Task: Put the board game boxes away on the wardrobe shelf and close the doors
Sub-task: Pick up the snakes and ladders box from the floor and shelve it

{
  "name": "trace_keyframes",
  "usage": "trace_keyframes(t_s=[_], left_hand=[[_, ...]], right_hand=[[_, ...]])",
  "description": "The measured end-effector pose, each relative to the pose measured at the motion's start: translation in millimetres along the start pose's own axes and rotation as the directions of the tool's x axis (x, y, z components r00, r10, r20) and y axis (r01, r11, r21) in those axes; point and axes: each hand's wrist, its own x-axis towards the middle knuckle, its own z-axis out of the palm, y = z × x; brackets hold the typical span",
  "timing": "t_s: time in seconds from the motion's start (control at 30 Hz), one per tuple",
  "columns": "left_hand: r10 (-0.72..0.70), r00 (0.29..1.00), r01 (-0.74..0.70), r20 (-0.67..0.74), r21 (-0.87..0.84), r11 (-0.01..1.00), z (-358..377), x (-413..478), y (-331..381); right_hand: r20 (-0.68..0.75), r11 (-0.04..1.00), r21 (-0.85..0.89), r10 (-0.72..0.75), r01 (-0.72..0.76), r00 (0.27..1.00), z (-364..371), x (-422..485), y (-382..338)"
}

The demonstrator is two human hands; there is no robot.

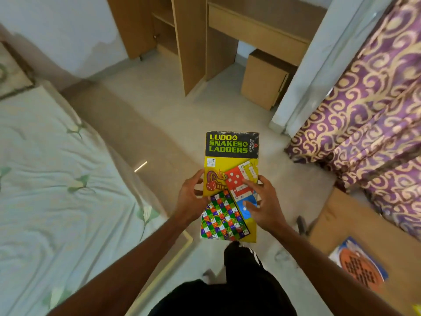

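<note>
A yellow and black Ludo and Snakes and Ladders box is held flat in front of me above the floor. My left hand grips its left edge. My right hand holds its right edge, fingers spread over the lid. A second, blue and orange game box lies on a brown cardboard box at the lower right. The wooden wardrobe stands ahead with a door open and a bare shelf showing inside.
A bed with a pale leaf-print sheet fills the left. A purple and gold curtain hangs at the right beside a white pillar. A small wooden cabinet sits under a desk. Light tiled floor runs between.
</note>
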Motion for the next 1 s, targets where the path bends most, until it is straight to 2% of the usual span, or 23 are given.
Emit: trace_keyframes(t_s=[0.2,0.3,0.5,0.7,0.8,1.0], left_hand=[[-0.031,0.992,0.033,-0.121,0.017,0.999,-11.8,148.7,9.4],[-0.049,0.978,0.043,-0.202,-0.035,0.998,-26.5,206.1,22.6],[-0.085,0.93,0.104,-0.359,0.032,0.994,-75.0,309.6,23.3],[-0.189,0.874,0.177,-0.449,-0.069,0.982,-164.6,430.2,1.4],[-0.225,0.852,0.195,-0.472,-0.112,0.974,-223.5,492.5,-5.6],[-0.216,0.854,0.235,-0.473,-0.019,0.972,-358.6,610.8,-5.5]], right_hand=[[0.116,0.995,0.023,-0.097,0.095,0.988,-9.7,183.3,5.6],[0.179,0.989,0.013,-0.144,0.144,0.973,-11.7,263.1,-6.3],[0.338,0.952,0.062,-0.301,0.299,0.891,2.6,416.2,-57.9],[0.405,0.93,0.051,-0.352,0.364,0.844,71.5,566.4,-138.1],[0.424,0.928,0.101,-0.366,0.358,0.828,114.6,638.1,-176.6],[0.397,0.929,0.133,-0.37,0.347,0.84,193.6,768.5,-257.1]])
